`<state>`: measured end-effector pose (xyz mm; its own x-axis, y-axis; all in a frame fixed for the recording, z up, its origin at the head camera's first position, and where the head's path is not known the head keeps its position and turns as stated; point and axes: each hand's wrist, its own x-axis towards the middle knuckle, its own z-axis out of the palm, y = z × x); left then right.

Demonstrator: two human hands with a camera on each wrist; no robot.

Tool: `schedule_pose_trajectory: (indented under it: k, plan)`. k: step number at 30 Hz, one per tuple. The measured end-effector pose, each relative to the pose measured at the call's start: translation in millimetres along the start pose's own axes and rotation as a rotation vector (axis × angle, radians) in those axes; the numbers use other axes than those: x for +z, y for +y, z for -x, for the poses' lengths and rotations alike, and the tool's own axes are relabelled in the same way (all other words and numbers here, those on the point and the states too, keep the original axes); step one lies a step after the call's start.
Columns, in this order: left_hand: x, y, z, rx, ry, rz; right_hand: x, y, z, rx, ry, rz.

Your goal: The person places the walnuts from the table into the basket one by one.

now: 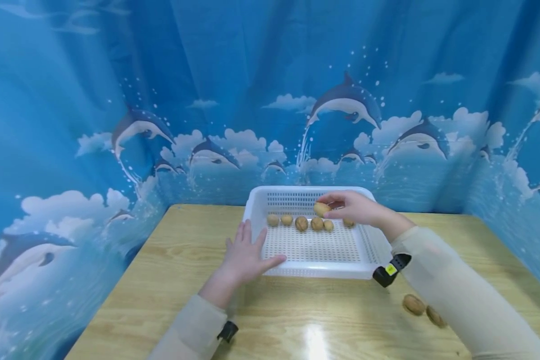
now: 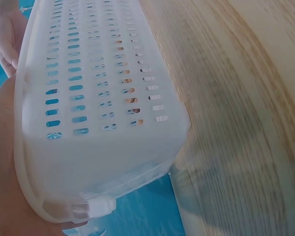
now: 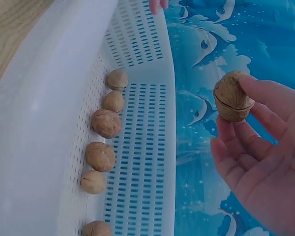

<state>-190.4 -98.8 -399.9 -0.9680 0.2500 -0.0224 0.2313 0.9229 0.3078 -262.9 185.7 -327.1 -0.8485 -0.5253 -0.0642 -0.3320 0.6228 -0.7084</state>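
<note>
My right hand [image 1: 353, 207] pinches a walnut [image 3: 233, 96] between thumb and fingertips, above the far part of a white plastic basket [image 1: 315, 270]. Several walnuts [image 1: 301, 223] lie in a loose row across the perforated basket floor; one at the right end is partly hidden by the right hand. With fingers spread, my left hand [image 1: 243, 252] rests at the basket's left front corner. The left wrist view has the basket's slotted side [image 2: 98, 157] close up, with part of the left hand [image 2: 2, 162] along its rim.
Two more walnuts [image 1: 413, 304] lie on the wooden table [image 1: 189, 250] beside the right forearm, one partly covered by the sleeve. A blue curtain [image 1: 252, 100] printed with dolphins hangs behind the table and along its sides. Each wrist wears a black strap [image 1: 402, 261].
</note>
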Motion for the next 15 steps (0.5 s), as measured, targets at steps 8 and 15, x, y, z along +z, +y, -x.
schedule_pose_trajectory:
  k: [8,15]
  plan:
    - [-0.7,-1.5,-0.7,0.001,0.004,-0.031,4.1,-14.5,-25.6,0.001,-0.059,0.008]
    - [3.5,-0.3,-2.1,0.003,0.005,-0.024,11.3,-13.2,-51.3,-0.005,-0.117,0.018]
